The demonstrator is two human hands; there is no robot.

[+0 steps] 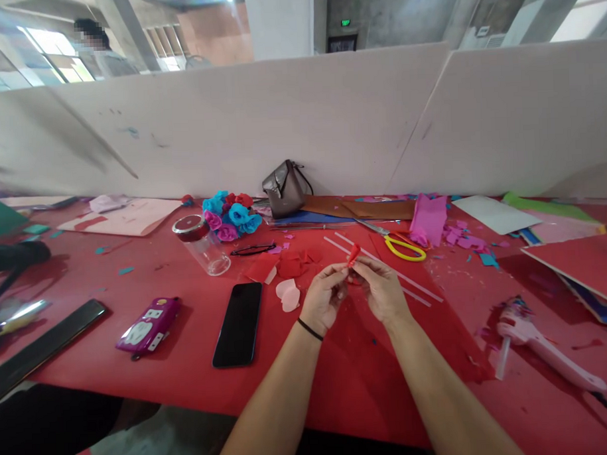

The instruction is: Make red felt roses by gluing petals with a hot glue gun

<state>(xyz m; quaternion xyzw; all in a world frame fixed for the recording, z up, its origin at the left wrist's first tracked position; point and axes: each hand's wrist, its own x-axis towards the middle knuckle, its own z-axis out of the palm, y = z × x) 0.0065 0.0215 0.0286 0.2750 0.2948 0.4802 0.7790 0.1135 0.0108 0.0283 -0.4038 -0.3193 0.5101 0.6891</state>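
A small rolled piece of red paper (353, 253), shaped like a flower bud, stands upright between my two hands. My left hand (327, 294), with a dark band at the wrist, pinches its base from the left. From the right, the fingers of my right hand (381, 290) close on the same base. Cut red paper pieces (291, 262) and pale pink petal shapes (288, 296) lie to the left of my hands. Behind and right of them are white glue sticks (415, 291) and yellow-handled scissors (404, 248).
A black phone (238, 326), purple pouch (148, 326) and clear jar (203, 247) stand left. Blue, pink and red paper flowers (231, 215) sit behind, beside a grey bag (285, 191). A pink glue gun (549, 351) with a cord lies right. A white partition (260, 123) borders the table.
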